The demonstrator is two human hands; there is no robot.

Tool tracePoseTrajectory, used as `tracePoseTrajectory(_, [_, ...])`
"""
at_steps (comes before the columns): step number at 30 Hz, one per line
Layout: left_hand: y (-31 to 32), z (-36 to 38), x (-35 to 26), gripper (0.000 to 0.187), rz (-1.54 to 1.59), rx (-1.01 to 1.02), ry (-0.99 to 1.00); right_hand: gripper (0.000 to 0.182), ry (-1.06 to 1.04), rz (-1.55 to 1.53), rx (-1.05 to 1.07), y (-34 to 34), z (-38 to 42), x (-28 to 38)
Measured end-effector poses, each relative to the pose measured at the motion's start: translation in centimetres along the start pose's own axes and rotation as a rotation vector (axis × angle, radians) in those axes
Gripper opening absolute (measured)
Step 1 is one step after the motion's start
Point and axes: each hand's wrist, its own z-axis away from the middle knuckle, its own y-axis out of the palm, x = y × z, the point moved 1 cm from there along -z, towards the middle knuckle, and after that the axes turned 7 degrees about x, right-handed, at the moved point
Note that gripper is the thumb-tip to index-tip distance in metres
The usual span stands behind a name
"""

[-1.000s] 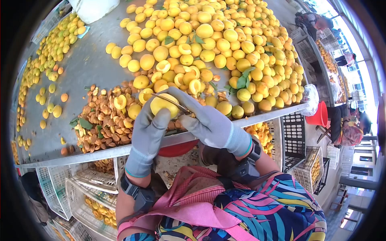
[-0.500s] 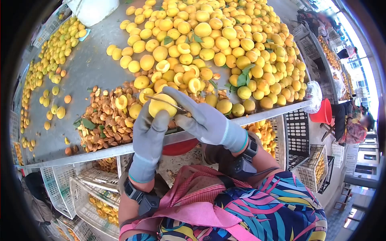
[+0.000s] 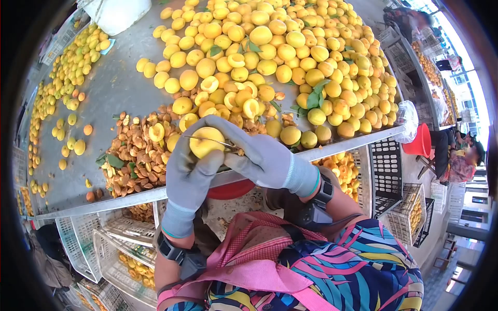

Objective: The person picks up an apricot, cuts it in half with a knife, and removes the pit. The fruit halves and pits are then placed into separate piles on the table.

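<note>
A yellow apricot point(image 3: 206, 144) is gripped in my gloved left hand point(image 3: 190, 173) above the table's front edge. In my gloved right hand point(image 3: 259, 155) is a thin metal tool point(image 3: 210, 139), which lies across the fruit's upper face. Both hands touch or nearly touch around the fruit. Behind them are halved apricots point(image 3: 251, 108) and a large heap of whole apricots point(image 3: 311, 57). A pile of brown pits point(image 3: 136, 155) spreads to the left of my left hand.
The metal table point(image 3: 111, 78) carries more fruit at its far left and a white bucket point(image 3: 116, 13). Below its edge are a red basin point(image 3: 231, 189), white crates point(image 3: 120, 267) and a black crate point(image 3: 385, 171). A red bucket point(image 3: 418, 141) and other people are at right.
My left hand and the apricot have shifted slightly down. The fruit has turned a little, and the thin tool now crosses its upper face. My right hand has hardly moved.
</note>
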Motion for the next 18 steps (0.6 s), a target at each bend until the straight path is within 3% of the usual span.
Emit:
tracePoseTrajectory(1, [0.1,-0.1,-0.4,0.057,-0.219,0.037,0.060,0.066,0.003,-0.003,0.002,0.1,-0.2,-0.2])
tracePoseTrajectory(2, [0.1,-0.1,-0.4,0.057,-0.216,0.037,0.056,0.066,0.013,0.002,0.013,0.2,-0.4,-0.4])
tracePoseTrajectory(11, [-0.5,-0.6,1.4,0.058,0.268,-0.054,-0.090,0.067,0.071,0.110,-0.106,2.0,-0.8,-1.1])
tracePoseTrajectory(13, [-0.6,-0.9,0.7,0.059,-0.027,-0.009,0.040,0.066,0.122,0.125,-0.068,1.7,-0.9,-0.7])
tracePoseTrajectory(18, [-1.1,-1.7,0.7,0.060,-0.160,-0.040,0.066,0.066,0.286,0.100,0.045,0.9,-1.7,0.0])
